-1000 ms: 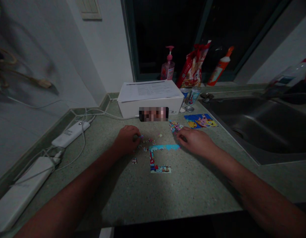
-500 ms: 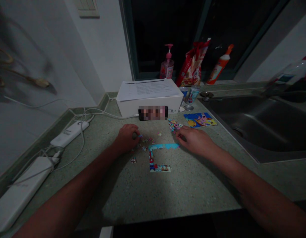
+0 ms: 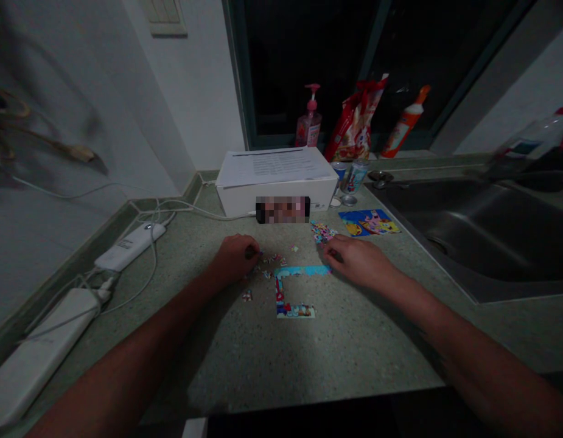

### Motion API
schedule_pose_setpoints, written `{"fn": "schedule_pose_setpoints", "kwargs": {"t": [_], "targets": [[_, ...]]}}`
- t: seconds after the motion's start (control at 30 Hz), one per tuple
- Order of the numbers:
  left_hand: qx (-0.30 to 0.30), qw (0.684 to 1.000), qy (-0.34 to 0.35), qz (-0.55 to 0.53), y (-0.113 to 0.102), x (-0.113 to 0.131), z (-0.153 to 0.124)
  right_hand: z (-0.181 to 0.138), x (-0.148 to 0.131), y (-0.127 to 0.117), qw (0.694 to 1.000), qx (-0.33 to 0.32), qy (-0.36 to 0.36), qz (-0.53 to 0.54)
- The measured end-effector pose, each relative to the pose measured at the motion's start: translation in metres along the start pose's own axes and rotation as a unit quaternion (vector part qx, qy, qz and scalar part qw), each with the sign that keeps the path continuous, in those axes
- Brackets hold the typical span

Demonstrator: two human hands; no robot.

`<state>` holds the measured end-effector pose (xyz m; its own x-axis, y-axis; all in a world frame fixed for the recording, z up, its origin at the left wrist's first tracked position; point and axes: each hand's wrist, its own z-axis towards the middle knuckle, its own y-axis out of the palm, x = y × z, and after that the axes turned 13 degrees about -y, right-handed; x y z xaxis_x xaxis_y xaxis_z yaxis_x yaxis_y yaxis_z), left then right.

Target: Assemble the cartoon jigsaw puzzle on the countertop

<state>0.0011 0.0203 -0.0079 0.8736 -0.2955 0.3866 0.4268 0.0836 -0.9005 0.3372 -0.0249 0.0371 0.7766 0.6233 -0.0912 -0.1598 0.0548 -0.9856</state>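
Jigsaw pieces (image 3: 272, 260) lie scattered at centre frame on a speckled countertop (image 3: 354, 340), just above a part-joined blue puzzle border (image 3: 302, 271). Left hand (image 3: 233, 258) curls over them, and right hand (image 3: 361, 261) rests at the border's right end. I cannot tell whether either grips a piece.

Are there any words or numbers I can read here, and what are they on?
Nothing here can be read.
The sheet of paper on the white box: printed lines, too small.
The pink pump bottle, red bag, orange-capped bottle: labels blurred.
The white power strip: grey marking, blurred.
The puzzle pieces: too small to tell.
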Motion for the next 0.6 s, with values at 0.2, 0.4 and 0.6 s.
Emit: {"fn": "schedule_pose_setpoints", "kwargs": {"t": [0.2, 0.4, 0.6], "targets": [[0.004, 0.999, -0.010, -0.039, -0.005, 0.022, -0.008, 0.002, -0.012, 0.003, 0.998, 0.037, -0.037, 0.039], [-0.030, 0.992, 0.032, -0.120, -0.005, 0.059, -0.035, 0.001, -0.049, 0.012, 0.979, 0.088, -0.156, 0.092], [-0.105, 0.970, 0.045, -0.215, -0.007, 0.078, -0.052, -0.003, -0.061, 0.013, 0.969, 0.107, -0.206, 0.083]]}}
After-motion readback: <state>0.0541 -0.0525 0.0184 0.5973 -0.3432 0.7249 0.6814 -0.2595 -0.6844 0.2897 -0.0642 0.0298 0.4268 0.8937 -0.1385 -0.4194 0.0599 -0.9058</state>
